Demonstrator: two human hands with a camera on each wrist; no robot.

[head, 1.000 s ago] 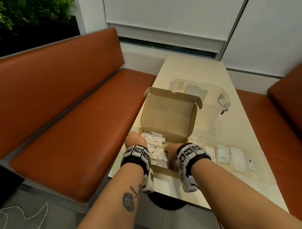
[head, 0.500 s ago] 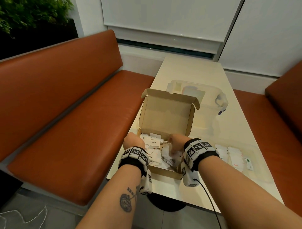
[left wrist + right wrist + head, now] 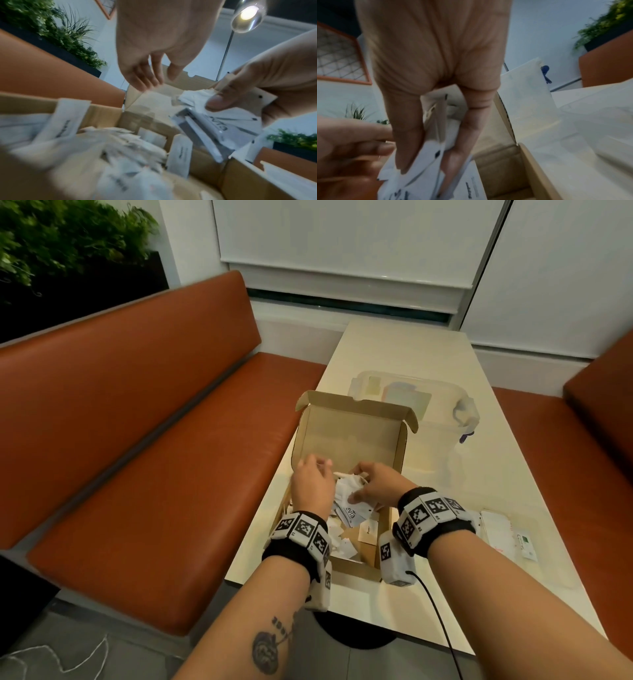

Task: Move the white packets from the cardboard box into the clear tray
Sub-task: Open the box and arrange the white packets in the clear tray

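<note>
Legible text, item one: dark lettering "via", seemingly the tail of a longer word whose start is hidden, on a white packet (image 3: 352, 513) held by the right hand (image 3: 378, 486) over the cardboard box (image 3: 349, 440). Other packets (image 3: 180, 152) in the box carry short dark printed words, too blurred to read. Wristbands (image 3: 428, 510) bear black-and-white square code markers, no letters. Packets in the clear tray (image 3: 548, 573) show small red and green print, unreadable.
</note>
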